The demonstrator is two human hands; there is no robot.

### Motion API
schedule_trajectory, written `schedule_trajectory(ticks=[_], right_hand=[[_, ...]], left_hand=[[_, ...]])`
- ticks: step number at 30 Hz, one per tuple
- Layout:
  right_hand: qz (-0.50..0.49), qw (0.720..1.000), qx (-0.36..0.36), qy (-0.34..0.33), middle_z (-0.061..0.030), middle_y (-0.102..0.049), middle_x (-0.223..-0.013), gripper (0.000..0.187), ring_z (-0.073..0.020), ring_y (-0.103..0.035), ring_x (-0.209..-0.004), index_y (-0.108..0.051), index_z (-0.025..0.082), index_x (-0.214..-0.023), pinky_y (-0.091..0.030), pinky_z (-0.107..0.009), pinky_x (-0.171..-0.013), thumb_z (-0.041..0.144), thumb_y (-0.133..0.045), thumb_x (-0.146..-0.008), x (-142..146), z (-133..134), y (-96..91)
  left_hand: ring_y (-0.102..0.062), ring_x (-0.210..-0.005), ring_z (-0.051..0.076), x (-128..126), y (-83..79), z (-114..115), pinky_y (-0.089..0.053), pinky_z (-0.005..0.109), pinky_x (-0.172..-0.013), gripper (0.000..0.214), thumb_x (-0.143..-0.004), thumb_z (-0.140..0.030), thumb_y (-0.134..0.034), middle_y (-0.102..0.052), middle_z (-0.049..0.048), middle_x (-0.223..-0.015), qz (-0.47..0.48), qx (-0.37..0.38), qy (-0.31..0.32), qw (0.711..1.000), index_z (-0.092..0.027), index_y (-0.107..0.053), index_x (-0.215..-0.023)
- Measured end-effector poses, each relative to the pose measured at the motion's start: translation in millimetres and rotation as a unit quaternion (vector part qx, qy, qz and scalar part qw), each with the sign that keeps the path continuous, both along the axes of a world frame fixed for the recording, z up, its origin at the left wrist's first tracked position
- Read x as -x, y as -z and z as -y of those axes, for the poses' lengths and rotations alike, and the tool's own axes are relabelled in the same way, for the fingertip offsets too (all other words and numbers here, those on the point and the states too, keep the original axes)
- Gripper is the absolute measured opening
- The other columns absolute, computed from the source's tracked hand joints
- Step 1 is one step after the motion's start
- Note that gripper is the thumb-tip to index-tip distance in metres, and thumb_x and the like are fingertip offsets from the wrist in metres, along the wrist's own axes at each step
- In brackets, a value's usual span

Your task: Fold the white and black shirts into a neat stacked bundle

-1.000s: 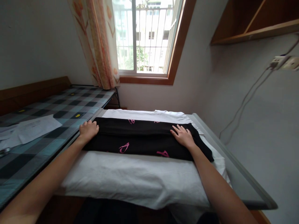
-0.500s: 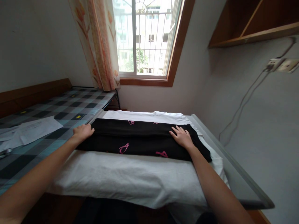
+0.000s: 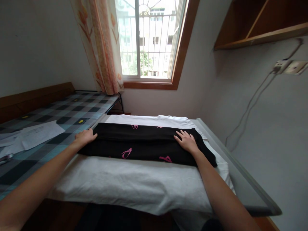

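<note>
A black garment [image 3: 144, 142] with pink markings lies folded into a long strip across a white cloth [image 3: 134, 183] on a table. My left hand [image 3: 84, 137] rests at the strip's left end, fingers curled onto the fabric edge. My right hand [image 3: 186, 141] lies flat on the strip's right part, fingers stretched and spread. Both arms reach forward from the bottom of the view.
A bed with a blue and black checked cover [image 3: 60, 112] stands to the left, with white papers [image 3: 31, 136] on it. Behind are a window [image 3: 148, 38] and a patterned curtain [image 3: 101, 45]. A wooden shelf [image 3: 260, 22] and a power strip [image 3: 288, 66] hang on the right wall.
My left hand has slid a little to the left along the garment's end. The right hand has stayed put. The view has shifted slightly.
</note>
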State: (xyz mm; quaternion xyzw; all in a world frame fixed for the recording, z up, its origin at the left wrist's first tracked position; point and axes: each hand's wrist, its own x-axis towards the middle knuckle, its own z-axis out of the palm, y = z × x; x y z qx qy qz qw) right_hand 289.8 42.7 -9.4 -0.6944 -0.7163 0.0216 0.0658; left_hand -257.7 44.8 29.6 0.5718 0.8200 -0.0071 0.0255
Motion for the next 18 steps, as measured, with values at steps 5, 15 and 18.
schedule_trajectory(ticks=[5,15,18], right_hand=[[0.001,1.000,0.000,0.000,-0.0087,-0.035,-0.153,0.060,-0.0271,-0.030,-0.141,-0.044,0.025,-0.144,-0.022,-0.047,-0.112,0.057,-0.027,-0.096,-1.1,-0.8,0.5],[0.000,1.000,-0.003,-0.001,-0.0085,-0.036,-0.153,0.058,-0.0267,-0.030,-0.141,-0.044,0.025,-0.144,-0.022,-0.047,-0.112,0.056,-0.030,-0.096,-0.7,0.1,-0.4],[-0.002,1.000,-0.002,-0.002,-0.0086,-0.036,-0.152,0.058,-0.0267,-0.030,-0.140,-0.044,0.025,-0.143,-0.022,-0.047,-0.113,0.055,-0.030,-0.096,-0.7,0.8,-1.4]], left_hand=[[-0.062,-0.103,0.040,-7.9,-0.6,4.3,-0.048,0.043,-0.075,0.057,-0.083,-0.050,-0.043,-0.065,0.0253,-0.112,-0.046,0.022,-0.020,0.999,-0.009,-0.056,-0.120],[-0.063,-0.101,0.035,10.8,-10.2,-10.2,-0.049,0.036,-0.079,0.048,-0.072,-0.049,-0.059,-0.067,0.0178,-0.106,0.012,-0.011,-0.003,1.000,-0.013,-0.061,-0.103],[-0.066,-0.094,0.031,18.8,-12.9,-16.5,-0.051,0.032,-0.076,0.040,-0.068,-0.046,-0.063,-0.069,0.0154,-0.098,0.069,-0.016,-0.002,0.997,-0.013,-0.061,-0.090]])
